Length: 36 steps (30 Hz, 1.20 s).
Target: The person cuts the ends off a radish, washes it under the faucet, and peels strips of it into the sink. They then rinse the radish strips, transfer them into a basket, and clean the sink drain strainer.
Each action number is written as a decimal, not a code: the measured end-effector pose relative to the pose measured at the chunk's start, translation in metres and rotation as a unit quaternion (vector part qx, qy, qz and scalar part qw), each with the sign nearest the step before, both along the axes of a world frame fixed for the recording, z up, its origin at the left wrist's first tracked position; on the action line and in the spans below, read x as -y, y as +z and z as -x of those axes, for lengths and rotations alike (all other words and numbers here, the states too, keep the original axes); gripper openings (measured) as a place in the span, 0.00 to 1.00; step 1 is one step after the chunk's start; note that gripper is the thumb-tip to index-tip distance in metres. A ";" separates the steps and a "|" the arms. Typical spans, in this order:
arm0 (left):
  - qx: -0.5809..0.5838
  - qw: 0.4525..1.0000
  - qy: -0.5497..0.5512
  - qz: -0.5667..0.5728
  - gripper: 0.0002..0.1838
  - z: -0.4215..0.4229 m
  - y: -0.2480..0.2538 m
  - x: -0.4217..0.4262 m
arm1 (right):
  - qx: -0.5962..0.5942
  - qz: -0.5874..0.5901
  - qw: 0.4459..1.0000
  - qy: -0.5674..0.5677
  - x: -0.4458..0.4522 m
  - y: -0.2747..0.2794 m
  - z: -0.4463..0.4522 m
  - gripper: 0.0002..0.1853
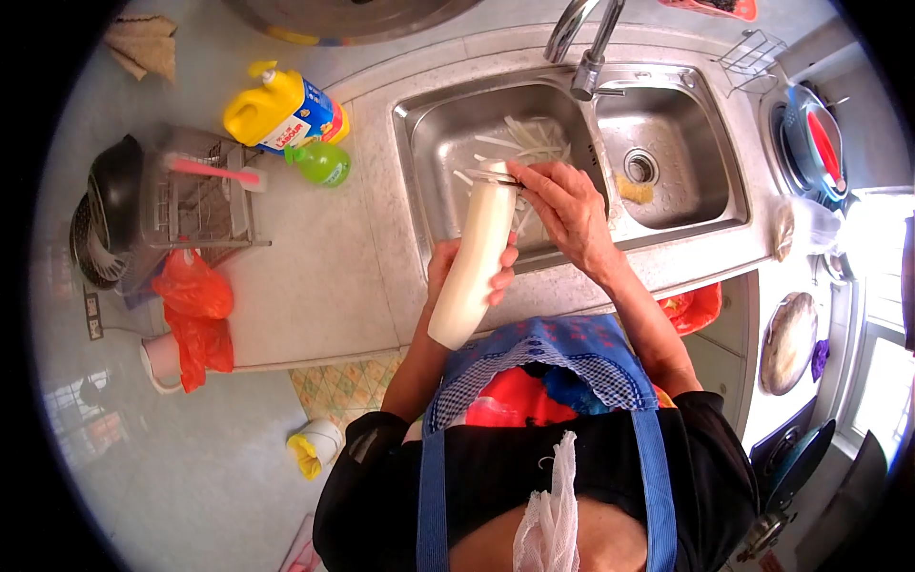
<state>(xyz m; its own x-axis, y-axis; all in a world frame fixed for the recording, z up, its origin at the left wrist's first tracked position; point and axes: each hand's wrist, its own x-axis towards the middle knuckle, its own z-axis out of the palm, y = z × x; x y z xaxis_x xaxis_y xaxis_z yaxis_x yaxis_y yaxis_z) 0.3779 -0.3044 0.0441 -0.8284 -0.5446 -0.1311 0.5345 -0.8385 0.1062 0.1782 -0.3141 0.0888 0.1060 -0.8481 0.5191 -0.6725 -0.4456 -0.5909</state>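
Observation:
A long white radish [477, 253], pale and smooth, slants over the front edge of the left sink basin [434, 143]. My left hand [503, 271] is wrapped round its middle from beneath, with the fingertips showing on the right side. My right hand [572, 208] is closed on a peeler [496, 178], whose metal blade lies across the radish's upper end. Its handle is mostly hidden by my fingers. Several thin white strips of peel [529, 141] lie in the basin beyond the radish.
A faucet [589, 71] stands behind the two basins. The smaller right basin holds a yellow sponge [634, 189]. On the left counter are a yellow detergent bottle [286, 110], a green bottle [319, 162], a wire rack [205, 200] and red plastic bags [195, 305].

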 end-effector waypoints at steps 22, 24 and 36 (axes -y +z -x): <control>0.085 0.978 -0.045 0.188 0.41 0.002 0.011 -0.001 | 0.292 -0.168 0.936 -0.096 -0.006 -0.052 0.030 0.12; 0.012 0.987 -0.023 0.160 0.41 0.008 0.009 0.006 | 0.290 -0.161 0.942 -0.048 -0.009 -0.031 0.026 0.13; -0.037 0.975 -0.137 0.172 0.40 0.008 0.020 -0.002 | 0.065 -0.159 0.985 -0.009 0.005 -0.104 0.044 0.11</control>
